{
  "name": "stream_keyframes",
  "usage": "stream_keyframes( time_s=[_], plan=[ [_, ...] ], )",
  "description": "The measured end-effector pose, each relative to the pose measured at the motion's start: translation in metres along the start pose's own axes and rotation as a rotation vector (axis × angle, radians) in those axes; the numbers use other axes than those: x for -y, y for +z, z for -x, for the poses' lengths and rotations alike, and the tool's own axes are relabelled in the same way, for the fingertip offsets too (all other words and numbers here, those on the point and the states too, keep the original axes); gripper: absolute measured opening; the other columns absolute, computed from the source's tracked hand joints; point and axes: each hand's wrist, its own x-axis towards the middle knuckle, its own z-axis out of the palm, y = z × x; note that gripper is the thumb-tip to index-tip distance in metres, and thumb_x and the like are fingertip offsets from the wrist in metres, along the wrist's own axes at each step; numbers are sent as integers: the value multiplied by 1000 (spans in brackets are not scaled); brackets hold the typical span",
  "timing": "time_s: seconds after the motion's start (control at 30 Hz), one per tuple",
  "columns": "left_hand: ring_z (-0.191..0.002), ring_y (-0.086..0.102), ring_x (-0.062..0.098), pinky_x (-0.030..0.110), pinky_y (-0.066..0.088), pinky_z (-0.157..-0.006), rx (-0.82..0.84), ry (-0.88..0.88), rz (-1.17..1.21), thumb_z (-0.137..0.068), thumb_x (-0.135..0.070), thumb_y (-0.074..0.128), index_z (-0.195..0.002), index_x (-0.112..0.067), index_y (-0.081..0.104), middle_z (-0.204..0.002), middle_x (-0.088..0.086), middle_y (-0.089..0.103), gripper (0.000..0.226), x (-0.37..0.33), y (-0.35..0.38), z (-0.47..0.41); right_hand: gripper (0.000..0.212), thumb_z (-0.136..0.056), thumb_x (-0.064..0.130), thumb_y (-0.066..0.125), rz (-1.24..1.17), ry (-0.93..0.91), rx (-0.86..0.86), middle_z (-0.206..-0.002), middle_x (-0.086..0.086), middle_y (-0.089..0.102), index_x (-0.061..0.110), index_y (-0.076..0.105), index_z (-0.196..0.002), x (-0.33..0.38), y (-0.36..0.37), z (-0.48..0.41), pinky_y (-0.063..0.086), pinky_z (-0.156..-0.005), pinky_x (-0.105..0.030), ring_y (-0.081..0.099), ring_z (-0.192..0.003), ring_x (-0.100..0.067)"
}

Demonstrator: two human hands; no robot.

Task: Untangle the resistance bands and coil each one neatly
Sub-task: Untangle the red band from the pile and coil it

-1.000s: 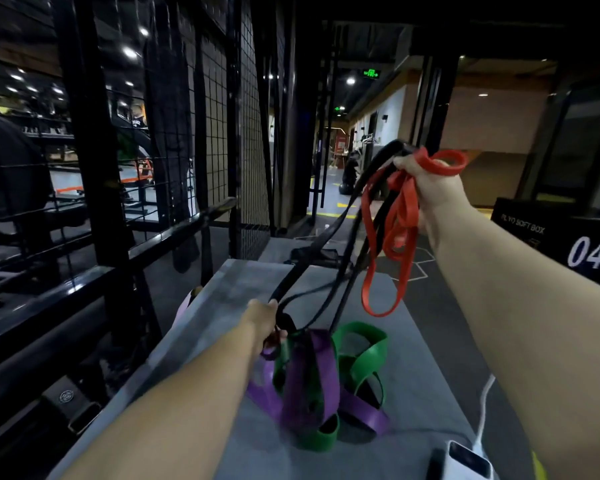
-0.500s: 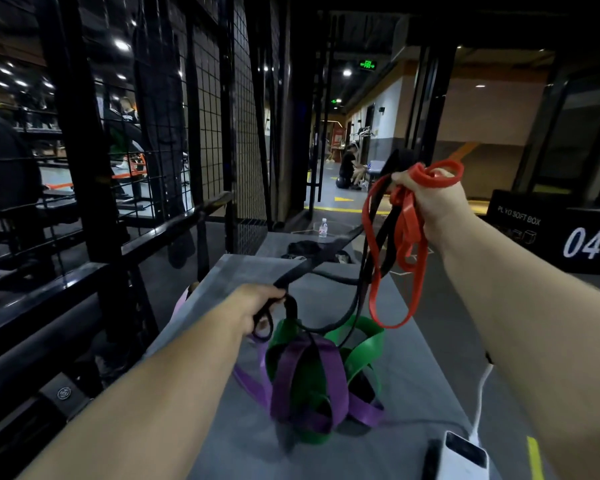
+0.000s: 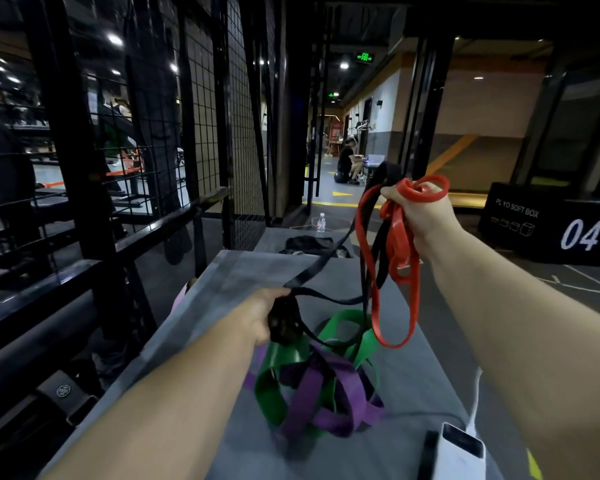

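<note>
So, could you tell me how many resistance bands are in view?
4 visible: the red band hangs from the right hand, the black band runs from it to the left hand, and the green band and purple band lie tangled on the table. More may be hidden.

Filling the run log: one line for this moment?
left hand: grips black band | right hand: holds red band | green band, purple band: tangled on table

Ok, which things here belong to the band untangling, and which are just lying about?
Part of the job: red band, black band, green band, purple band, left hand, right hand.
Lying about: power bank, water bottle, soft box.
</note>
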Motion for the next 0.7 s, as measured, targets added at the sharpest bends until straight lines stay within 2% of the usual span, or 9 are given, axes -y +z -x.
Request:
stream_keyframes(
  time_s=[0.17, 0.3, 0.4, 0.47, 0.53, 0.57, 0.63, 0.7],
  plan=[
    [-73, 57, 31, 41, 51, -77, 14, 56, 96, -87, -1, 53, -91, 3, 56, -85, 17, 60, 6, -16, 5, 7, 27, -83, 15, 73, 10, 25, -1, -88, -17, 71, 1, 66, -104, 0, 2, 4, 59, -81, -47, 72, -81, -32],
    [-79, 57, 31, 39, 50, -81, 43, 137, 204, -85, 9, 46, -86, 5, 57, -91, 19, 58, 12, -25, 12, 12, 12, -83, 14, 72, 57, 1, 22, -81, -15, 68, 5, 66, -89, 0, 4, 5, 58, -82, -48, 68, -78, -35],
    [-76, 57, 26, 38, 49, -80, 71, 211, 277, -88, 8, 50, -77, 2, 58, -78, 15, 62, 15, -31, 17, 18, 12, -84, 16, 72, 100, -3, 49, -73, -12, 68, 6, 66, -82, -2, 4, 4, 58, -79, -44, 65, -72, -30],
    [-80, 59, 25, 41, 48, -93, 116, 253, 318, -89, 9, 51, -79, 1, 58, -73, 14, 66, 14, -36, 19, 19, 14, -84, 16, 72, 101, 0, 54, -72, -11, 69, 3, 68, -85, -2, 3, 4, 58, -78, -42, 65, -72, -30],
    [-85, 59, 23, 40, 42, -105, 83, 306, 249, -88, 15, 50, -94, 2, 57, -88, 15, 66, 15, -40, 22, 17, 25, -82, 15, 73, 79, 1, 44, -77, -16, 69, -5, 67, -95, -2, 2, 3, 60, -79, -45, 68, -74, -35],
    [-91, 58, 22, 37, 42, -104, 45, 344, 196, -87, 17, 50, -110, 3, 54, -106, 16, 62, 27, -43, 23, 16, 28, -82, 15, 74, 77, 3, 43, -79, -17, 69, -6, 67, -98, -2, 1, 2, 60, -78, -45, 69, -76, -35],
    [-100, 54, 23, 29, 48, -89, -27, 406, 81, -85, 18, 55, -141, 0, 34, -135, 18, 48, 63, -47, 22, 12, 24, -82, 16, 74, 86, 2, 49, -76, -14, 69, -4, 67, -94, -2, 1, 2, 59, -74, -40, 69, -71, -30],
    [-104, 55, 23, 23, 49, -76, -50, 452, -45, -82, 16, 60, -149, -6, 24, -141, 18, 45, 80, -52, 20, 10, 16, -82, 16, 74, 81, 7, 47, -74, -13, 68, 2, 67, -87, -1, 1, 2, 59, -73, -41, 67, -68, -27]
  ],
)
